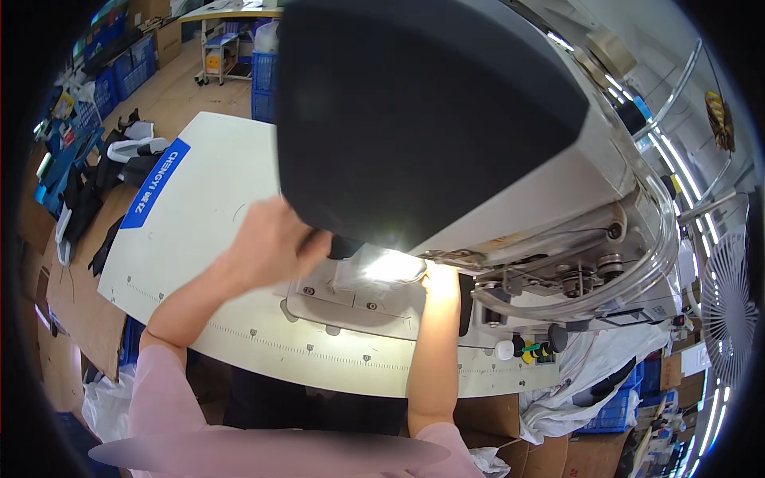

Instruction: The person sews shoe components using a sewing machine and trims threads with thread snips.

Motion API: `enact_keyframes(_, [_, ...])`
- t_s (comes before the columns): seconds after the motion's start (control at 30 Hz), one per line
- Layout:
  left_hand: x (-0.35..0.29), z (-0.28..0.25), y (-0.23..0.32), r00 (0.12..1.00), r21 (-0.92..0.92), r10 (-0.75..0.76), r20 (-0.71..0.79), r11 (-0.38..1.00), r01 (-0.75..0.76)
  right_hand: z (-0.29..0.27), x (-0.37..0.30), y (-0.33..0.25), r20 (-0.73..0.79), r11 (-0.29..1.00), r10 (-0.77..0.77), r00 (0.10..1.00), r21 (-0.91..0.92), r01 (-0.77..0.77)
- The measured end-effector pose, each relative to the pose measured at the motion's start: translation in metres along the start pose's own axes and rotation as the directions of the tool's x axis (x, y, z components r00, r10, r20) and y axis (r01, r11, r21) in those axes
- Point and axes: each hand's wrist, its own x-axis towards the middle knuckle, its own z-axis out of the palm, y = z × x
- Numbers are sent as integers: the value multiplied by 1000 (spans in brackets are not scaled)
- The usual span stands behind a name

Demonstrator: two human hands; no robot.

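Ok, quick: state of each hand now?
Left hand: fingers curled beside the machine; can't tell if holding anything.
Right hand: washed out by glare; open or closed, can't tell.

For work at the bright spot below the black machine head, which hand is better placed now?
Probably the right hand: it is at the right edge of the bright spot. The left hand is farther away, beside the machine head.

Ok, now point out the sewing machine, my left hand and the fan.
Sewing machine (430, 111): head view, on its black cover.
Left hand (273, 243): head view, on the back of the hand.
Fan (728, 291): head view, on its round wire guard.
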Motion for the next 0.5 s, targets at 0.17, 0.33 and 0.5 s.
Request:
enact_keyframes(0.17, [12,-38,-14,810,-567,-507,-293,775,280,32,-104,-83,-93,745,-611,786,-403,532])
enact_keyframes(0.33, [4,-84,-30,839,-794,-542,-50,531,295,112,-156,-119,531,330,-780,331,-101,939])
enact_keyframes(0.5, [-1,-98,-36,797,-733,-575,-185,621,278,138,-142,-135,690,448,-575,440,-185,875])
